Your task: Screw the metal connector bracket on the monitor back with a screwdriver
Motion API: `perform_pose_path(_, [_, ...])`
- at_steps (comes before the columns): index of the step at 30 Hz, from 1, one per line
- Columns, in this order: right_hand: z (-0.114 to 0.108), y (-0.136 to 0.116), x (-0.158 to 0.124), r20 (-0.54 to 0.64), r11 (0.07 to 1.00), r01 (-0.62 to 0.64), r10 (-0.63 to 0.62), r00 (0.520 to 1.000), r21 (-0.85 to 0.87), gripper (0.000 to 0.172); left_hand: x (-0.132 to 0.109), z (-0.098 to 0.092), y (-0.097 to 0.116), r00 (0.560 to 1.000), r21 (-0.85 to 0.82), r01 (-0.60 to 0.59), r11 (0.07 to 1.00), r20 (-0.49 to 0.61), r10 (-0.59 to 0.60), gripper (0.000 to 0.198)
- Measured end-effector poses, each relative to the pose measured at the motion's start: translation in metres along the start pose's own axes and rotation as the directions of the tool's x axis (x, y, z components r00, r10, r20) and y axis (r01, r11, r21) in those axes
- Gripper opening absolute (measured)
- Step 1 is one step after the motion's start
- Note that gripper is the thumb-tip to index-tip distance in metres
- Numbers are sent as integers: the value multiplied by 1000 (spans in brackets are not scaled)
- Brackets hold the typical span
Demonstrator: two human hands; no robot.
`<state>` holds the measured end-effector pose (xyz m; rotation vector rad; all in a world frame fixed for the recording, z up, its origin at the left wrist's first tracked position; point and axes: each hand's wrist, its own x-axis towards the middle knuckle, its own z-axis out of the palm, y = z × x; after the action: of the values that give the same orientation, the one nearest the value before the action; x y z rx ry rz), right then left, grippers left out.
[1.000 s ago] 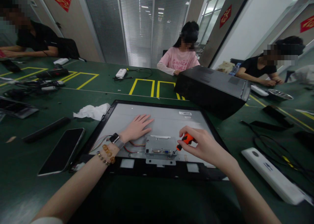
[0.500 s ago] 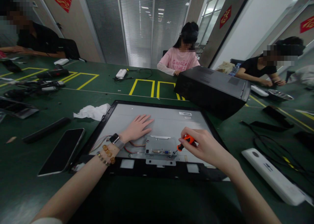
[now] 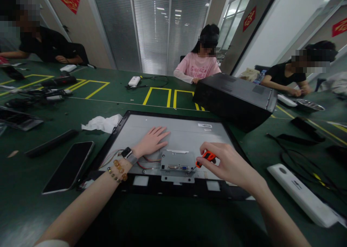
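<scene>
An opened monitor panel [image 3: 184, 131] lies on the table, its grey metal back facing up within a black frame. My left hand [image 3: 153, 142] rests flat on that back, fingers spread. In my right hand [image 3: 226, 160] is an orange and black screwdriver [image 3: 207, 157], gripped between thumb and fingers. Its thin shaft slants down to the right side of the video ports on a metal port bracket [image 3: 177, 162]. Whether the tip sits in a screw is too small to tell. Coloured wires [image 3: 148, 164] run from the bracket's left side under my left wrist.
A large black casing [image 3: 233, 99] stands behind the panel on the right. To the left lie a phone [image 3: 69, 167], a black bar [image 3: 51, 143] and a crumpled tissue [image 3: 101, 123]. A white device [image 3: 300, 193] with cables is at right. Three people sit across the table.
My right hand has shifted its grip, and the screwdriver handle has turned and tilted slightly. My left hand stays in place. At far left, a person has moved an arm.
</scene>
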<state>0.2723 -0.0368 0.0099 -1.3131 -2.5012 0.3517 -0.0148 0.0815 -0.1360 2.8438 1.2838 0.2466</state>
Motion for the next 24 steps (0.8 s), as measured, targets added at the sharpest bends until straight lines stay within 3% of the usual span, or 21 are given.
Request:
perform_pose_path(11, [-4, -6, 0, 13, 997, 12, -13, 1000, 80, 1, 0, 3, -2, 1000, -20, -9, 1000, -16, 8, 55])
perform_pose_path(19, [-3, -5, 0, 14, 997, -10, 9, 1000, 71, 10, 0, 2, 0, 1000, -26, -2, 1000, -13, 1, 54])
perform_pose_path(24, [-3, -5, 0, 27, 996, -14, 11, 1000, 92, 5, 0, 1, 0, 1000, -19, 3, 1000, -5, -3, 54])
